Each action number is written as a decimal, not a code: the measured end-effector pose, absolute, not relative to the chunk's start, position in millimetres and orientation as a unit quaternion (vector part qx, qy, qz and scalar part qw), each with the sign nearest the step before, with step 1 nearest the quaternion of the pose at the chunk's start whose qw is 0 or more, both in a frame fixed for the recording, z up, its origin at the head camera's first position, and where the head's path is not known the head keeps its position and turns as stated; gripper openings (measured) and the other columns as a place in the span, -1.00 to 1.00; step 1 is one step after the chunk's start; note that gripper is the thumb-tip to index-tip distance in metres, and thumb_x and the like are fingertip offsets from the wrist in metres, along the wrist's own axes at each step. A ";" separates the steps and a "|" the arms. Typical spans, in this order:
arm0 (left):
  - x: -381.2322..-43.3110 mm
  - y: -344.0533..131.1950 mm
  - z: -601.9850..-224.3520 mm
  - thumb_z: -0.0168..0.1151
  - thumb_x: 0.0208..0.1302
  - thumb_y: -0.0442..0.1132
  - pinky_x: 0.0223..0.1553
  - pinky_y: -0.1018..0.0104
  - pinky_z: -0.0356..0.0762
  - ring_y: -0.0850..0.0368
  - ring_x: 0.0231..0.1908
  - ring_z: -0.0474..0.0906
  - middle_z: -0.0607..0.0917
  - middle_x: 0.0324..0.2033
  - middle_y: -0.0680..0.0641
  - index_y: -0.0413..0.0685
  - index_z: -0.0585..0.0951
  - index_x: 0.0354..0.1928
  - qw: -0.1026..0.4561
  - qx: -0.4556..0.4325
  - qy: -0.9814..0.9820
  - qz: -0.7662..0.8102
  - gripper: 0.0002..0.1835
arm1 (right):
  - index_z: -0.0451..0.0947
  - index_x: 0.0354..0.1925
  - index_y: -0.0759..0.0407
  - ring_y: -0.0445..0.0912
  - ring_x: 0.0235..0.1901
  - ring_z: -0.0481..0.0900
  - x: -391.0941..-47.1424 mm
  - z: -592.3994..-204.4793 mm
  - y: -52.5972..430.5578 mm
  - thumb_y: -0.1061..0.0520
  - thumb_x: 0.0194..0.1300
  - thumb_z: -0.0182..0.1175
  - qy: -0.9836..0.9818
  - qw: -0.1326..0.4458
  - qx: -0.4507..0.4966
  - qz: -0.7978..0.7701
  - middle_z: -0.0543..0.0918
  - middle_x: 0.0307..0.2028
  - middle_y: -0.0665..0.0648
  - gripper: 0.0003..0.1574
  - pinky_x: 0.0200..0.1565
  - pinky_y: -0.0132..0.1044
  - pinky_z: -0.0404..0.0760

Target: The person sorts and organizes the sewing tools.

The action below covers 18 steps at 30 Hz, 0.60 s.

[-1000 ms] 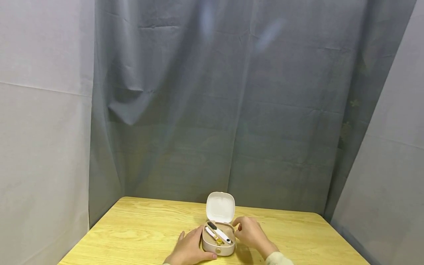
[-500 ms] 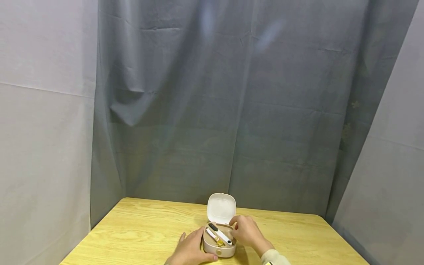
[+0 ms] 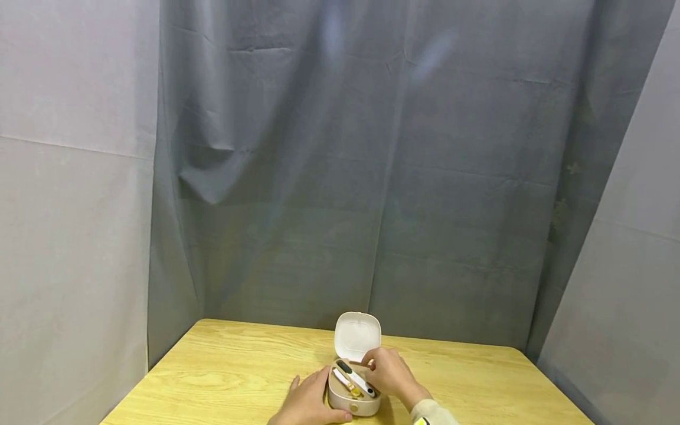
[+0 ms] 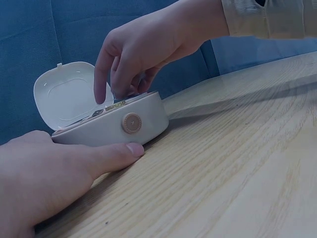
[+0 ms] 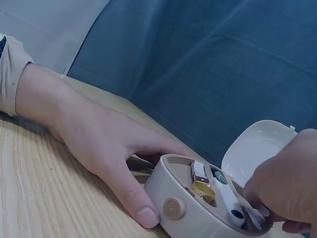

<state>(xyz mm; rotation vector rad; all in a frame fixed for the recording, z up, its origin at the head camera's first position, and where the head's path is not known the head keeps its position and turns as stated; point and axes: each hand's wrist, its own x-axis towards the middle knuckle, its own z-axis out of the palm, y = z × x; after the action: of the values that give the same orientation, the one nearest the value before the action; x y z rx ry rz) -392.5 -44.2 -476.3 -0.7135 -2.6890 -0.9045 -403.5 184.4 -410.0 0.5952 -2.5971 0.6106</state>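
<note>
A small white box (image 3: pixel 354 408) with a round tan button (image 4: pixel 132 123) stands on the table, its white lid (image 3: pixel 358 336) raised at the back. My left hand (image 3: pixel 307 401) holds its left side, the thumb along the front below the button. Inside the tan tray lie a white handled tool with a black end (image 5: pixel 229 199) and a slim white piece (image 5: pixel 199 171) beside a gold-coloured ring-like piece (image 5: pixel 203 191). My right hand (image 3: pixel 390 373) reaches over the right rim, fingers bent down into the box. Whether they pinch anything is hidden; something pale (image 5: pixel 255 218) shows beneath them.
The wooden table (image 3: pixel 239 360) extends to both sides of the box. A grey curtain (image 3: pixel 319 236) hangs behind it, with pale cloth walls (image 3: pixel 74 236) at left and right.
My right hand has moved left, from the box's right side to over the tray, with its fingers now inside. My left hand stays at the box. The head view has shifted slightly.
</note>
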 end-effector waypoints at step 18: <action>-393.3 -41.1 -475.8 0.49 -0.13 0.50 0.27 -0.61 0.03 -0.13 0.28 0.49 0.61 0.24 -0.08 -0.04 0.39 0.47 0.097 -0.236 -0.915 -0.314 0.19 | 0.77 -0.34 0.14 -0.15 -0.49 0.47 -413.6 -409.3 176.0 0.35 -0.08 0.29 -0.932 0.176 0.224 0.224 0.60 -0.52 -0.03 -0.73 -0.46 -0.23 0.50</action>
<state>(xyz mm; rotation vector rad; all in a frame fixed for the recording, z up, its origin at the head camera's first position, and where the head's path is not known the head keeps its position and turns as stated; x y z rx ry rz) -393.3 -41.1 -475.8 -0.6986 -2.7087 -0.9286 -413.6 176.0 -409.3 0.6357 -2.6400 0.6335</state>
